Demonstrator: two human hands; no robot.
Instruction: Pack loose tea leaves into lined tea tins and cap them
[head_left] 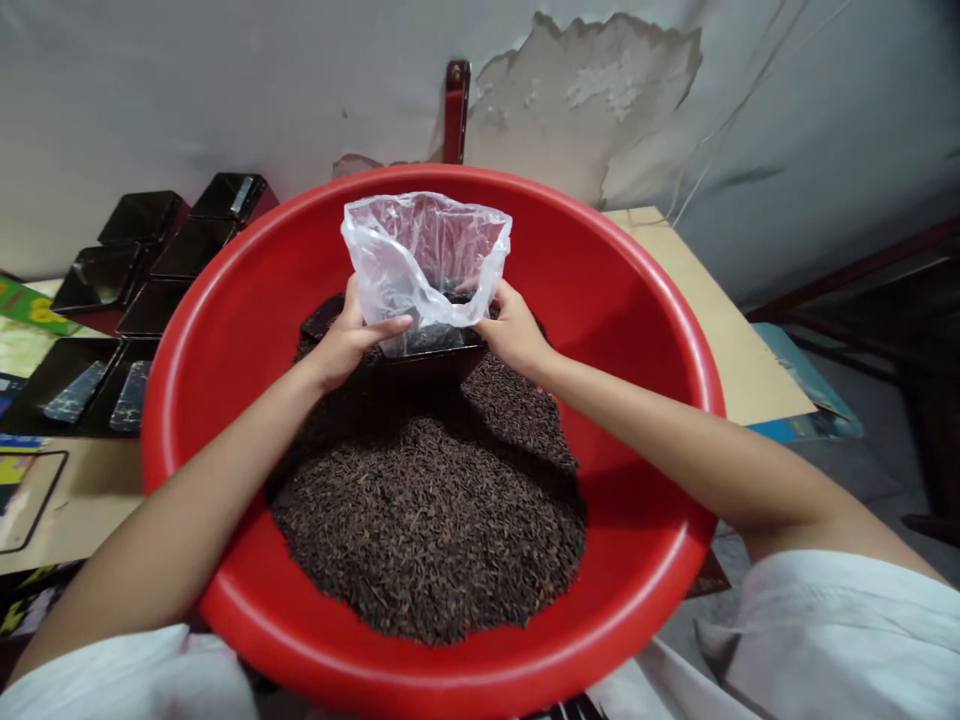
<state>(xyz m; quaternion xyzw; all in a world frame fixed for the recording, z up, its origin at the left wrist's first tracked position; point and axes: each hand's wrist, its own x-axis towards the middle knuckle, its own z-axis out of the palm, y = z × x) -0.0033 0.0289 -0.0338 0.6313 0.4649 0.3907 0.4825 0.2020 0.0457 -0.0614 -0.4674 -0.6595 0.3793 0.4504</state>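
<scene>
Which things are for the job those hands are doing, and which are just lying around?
Being used:
- left hand and right hand
- clear plastic bag
- dark box below it
- dark, dry bits
- red tub
- probably the stacked boxes, which look similar

Seem to be just there:
- green printed thing, far left
- blue thing, right

Looked a bit dim, with soft, pale light. Made shiny streaks on the rim of the red plastic basin (pixel 420 690) and bright bits on the see-through plastic bag (pixel 427 240). Put dark, soft shadows across the tea leaves (pixel 442 520). Got gloomy and blurry at far right. Looked clearer in the middle, but stretched at the white sleeves (pixel 847 630).
</scene>
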